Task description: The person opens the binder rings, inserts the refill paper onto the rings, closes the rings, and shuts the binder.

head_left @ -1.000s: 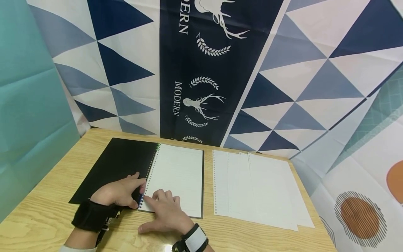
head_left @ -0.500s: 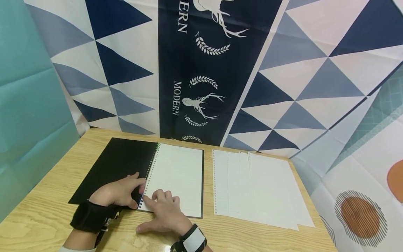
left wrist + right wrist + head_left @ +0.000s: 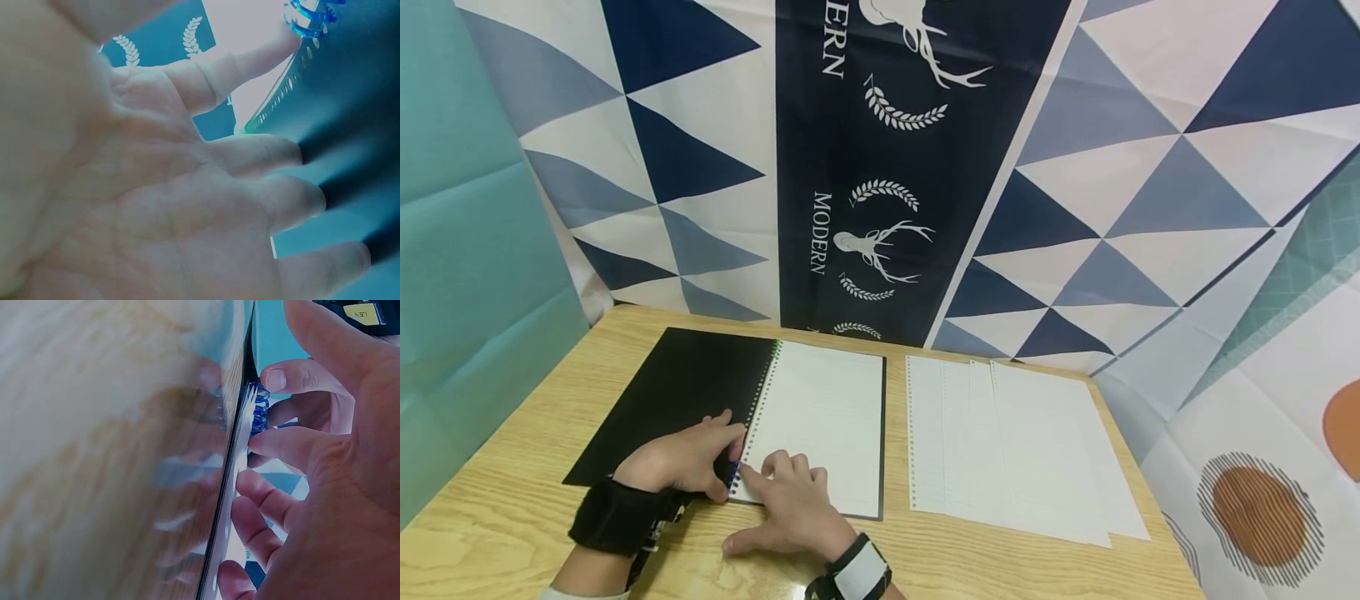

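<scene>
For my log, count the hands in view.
2: the left hand is at the blue coils at the near end of the open notebook; the right hand is partly over its white page.

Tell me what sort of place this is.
Probably a makeshift desk space: a wooden table against creased, patterned hangings, bearing an open spiral notebook and loose punched sheets. The wider room isn't shown.

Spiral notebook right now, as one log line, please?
spiral notebook: open flat | left hand: at blue coils | right hand: touching lined page | loose punched sheets: apart, at right
</scene>
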The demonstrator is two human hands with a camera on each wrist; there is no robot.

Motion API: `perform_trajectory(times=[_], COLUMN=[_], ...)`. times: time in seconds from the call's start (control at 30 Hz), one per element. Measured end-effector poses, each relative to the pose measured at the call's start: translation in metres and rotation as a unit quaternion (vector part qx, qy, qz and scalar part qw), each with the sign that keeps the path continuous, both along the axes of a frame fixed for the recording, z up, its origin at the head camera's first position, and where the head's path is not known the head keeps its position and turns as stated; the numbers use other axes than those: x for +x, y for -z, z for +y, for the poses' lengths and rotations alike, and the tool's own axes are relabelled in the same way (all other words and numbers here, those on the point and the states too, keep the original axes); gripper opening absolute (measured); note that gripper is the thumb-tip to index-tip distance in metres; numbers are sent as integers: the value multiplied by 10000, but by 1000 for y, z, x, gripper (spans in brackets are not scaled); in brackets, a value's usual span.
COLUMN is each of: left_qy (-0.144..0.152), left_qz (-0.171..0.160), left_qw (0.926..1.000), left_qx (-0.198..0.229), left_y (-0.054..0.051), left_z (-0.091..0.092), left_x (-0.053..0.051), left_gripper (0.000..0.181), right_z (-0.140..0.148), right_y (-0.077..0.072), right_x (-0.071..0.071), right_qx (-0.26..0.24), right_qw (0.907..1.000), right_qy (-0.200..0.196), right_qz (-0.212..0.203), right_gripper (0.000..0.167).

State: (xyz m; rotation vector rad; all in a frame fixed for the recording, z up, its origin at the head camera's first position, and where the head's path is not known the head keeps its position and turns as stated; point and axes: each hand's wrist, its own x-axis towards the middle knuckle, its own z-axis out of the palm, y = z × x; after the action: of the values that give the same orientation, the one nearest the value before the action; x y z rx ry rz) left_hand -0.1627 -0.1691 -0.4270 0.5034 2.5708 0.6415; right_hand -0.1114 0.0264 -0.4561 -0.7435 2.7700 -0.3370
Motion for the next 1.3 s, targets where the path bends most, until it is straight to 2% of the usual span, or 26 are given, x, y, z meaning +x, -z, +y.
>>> perform_trajectory(times=[0.4, 0.47, 0.63, 0.77, 1.3], left_qy=[13, 9, -18, -67, -122], left_qz=[-16, -31, -26, -50, -34], left_qw=[9999, 9999, 9998, 9997, 9995], left_qx=[-106, -111, -180, -234, -282], left_y=[0, 0, 0, -2, -1], left_z=[0, 0, 1, 1, 1], left_x=[-2, -2, -2, -1, 0], left_gripper=[47, 47, 46, 46, 45], right_z=[3, 4, 1, -1, 1], right_y=[-2, -1, 0, 0, -4], right_x=[2, 4, 9, 10, 9], right_qx=[-27, -5, 424, 593, 486], right_qw=[9999, 9998, 9970, 9951, 9963], right_qy=[-106, -171, -296, -298, -295], right_qz=[51, 142, 583, 729, 646], right_gripper=[97, 95, 91, 90, 81])
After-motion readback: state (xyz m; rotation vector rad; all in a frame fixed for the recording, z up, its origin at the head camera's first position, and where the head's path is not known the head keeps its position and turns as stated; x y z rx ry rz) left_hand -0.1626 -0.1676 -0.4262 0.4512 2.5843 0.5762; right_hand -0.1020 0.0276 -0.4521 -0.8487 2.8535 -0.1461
